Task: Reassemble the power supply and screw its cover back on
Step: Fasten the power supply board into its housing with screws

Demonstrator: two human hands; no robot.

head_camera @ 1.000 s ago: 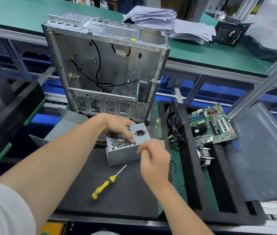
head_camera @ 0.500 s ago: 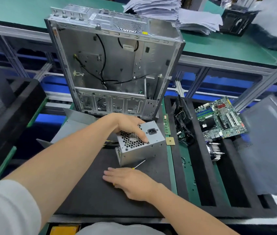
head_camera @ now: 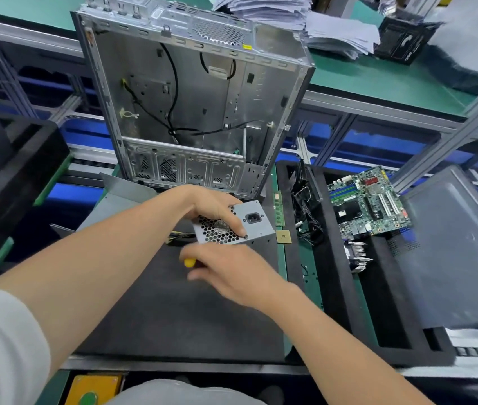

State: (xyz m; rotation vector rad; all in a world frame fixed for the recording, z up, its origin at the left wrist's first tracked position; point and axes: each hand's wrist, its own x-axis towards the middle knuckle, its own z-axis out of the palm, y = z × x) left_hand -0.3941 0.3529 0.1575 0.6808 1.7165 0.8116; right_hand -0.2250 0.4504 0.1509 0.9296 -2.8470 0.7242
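The grey metal power supply (head_camera: 256, 219) sits on a dark mat (head_camera: 173, 311), its honeycomb grille and black power socket facing up. My left hand (head_camera: 212, 207) rests on its top left, fingers over the grille, gripping it. My right hand (head_camera: 226, 270) hovers just in front of the unit, closed around a yellow-handled screwdriver (head_camera: 189, 262); only the handle's end shows past my fingers. A small screw sits at the grille's front corner, next to my left fingertip.
An empty silver computer case (head_camera: 191, 106) stands upright behind the power supply. A small square CPU chip (head_camera: 283, 237) and a memory stick (head_camera: 279, 211) lie to the right. A black tray (head_camera: 334, 273) holds cables, a motherboard (head_camera: 369, 203) and a heatsink. A grey side panel (head_camera: 459, 252) lies at far right.
My right hand went from the power supply's front down to the mat, picked up the yellow screwdriver and lifted it toward the unit. My left hand stayed on the power supply.
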